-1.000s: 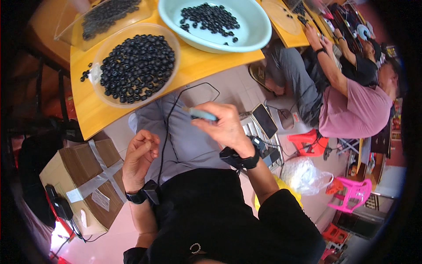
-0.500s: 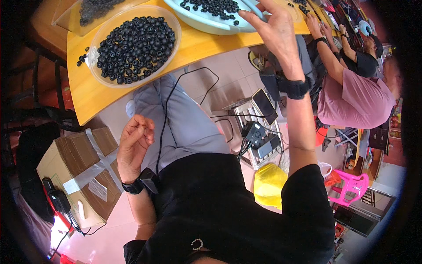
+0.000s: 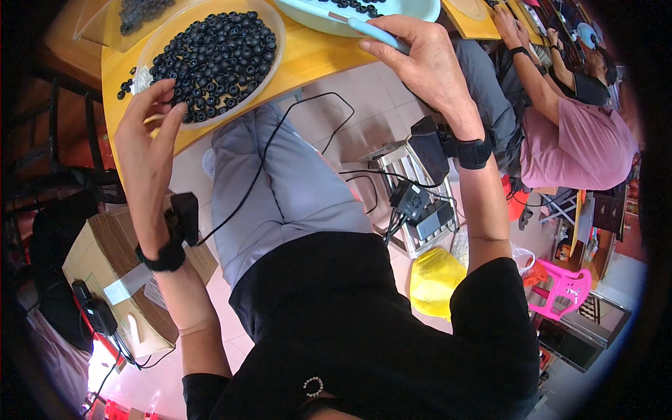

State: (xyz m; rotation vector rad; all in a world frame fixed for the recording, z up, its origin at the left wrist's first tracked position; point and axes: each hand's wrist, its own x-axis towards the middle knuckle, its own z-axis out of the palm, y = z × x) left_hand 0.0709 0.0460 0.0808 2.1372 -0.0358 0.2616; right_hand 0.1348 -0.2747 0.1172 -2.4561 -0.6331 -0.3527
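My left hand (image 3: 145,140) reaches over the near left rim of a clear round bowl (image 3: 281,52). Its thumb and fingers are bent and apart, close to the small black ring-like parts (image 3: 217,59) heaped in the bowl. Nothing shows between those fingertips. Between thumb and fingers, my right hand (image 3: 434,66) grips a knife-like tool (image 3: 378,35) by its light blue handle. The tool's thin, pale end points left over the rim of a light blue basin (image 3: 413,8). More black parts (image 3: 360,7) lie in that basin, partly cut off by the upper edge.
A clear bin (image 3: 105,28) with dark parts stands at the table's (image 3: 308,59) far left. Below are a cardboard box (image 3: 105,259), a black cable (image 3: 262,164) and a metal stool (image 3: 406,238) bearing devices. Another person (image 3: 574,140) sits at the right.
My left hand has risen from above my lap to the bowl's near rim. The right hand has come slightly nearer, and the blue handle shows plainly in it. The view has shifted a little.
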